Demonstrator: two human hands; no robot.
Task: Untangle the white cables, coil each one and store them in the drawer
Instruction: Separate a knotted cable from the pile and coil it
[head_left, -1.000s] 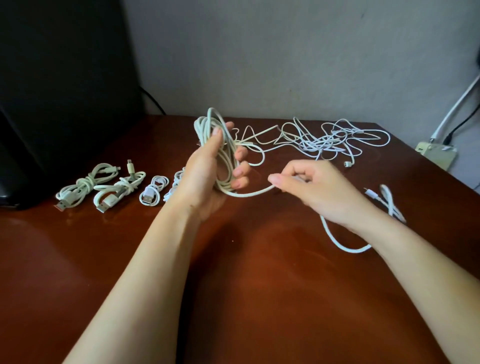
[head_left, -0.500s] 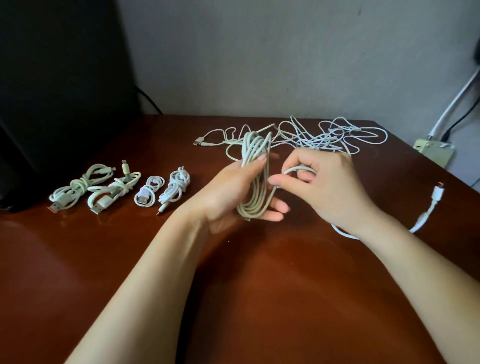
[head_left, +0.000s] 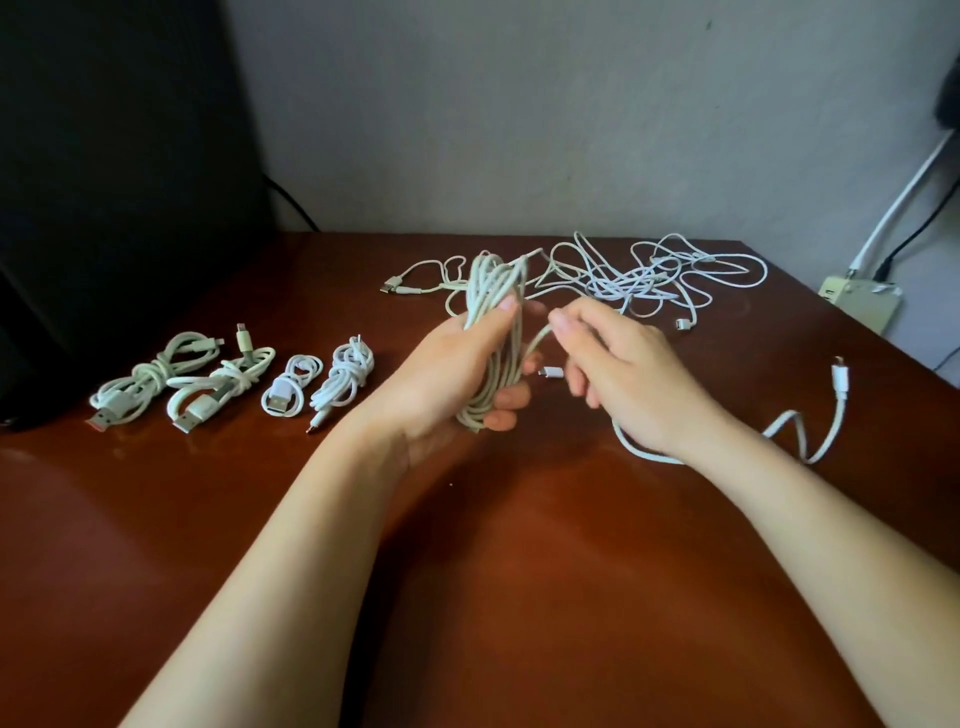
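Coil of white cable (head_left: 488, 312) stands clamped in left grip (head_left: 452, 376) (right grip (head_left: 623, 384) pinches its loose tail (head_left: 536, 342)).

Both arms are bare as far as they show, the left forearm (head_left: 291, 545) and the right forearm (head_left: 810, 519) smooth and slender, ending in the left hand (head_left: 452, 374) and the right hand (head_left: 631, 387) with slim fingers (head_left: 511, 401) and short, rounded, plain nails (head_left: 507, 304).

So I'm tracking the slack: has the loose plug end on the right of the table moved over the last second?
Yes. The loose plug end has swung right, closer to the socket box by the wall.
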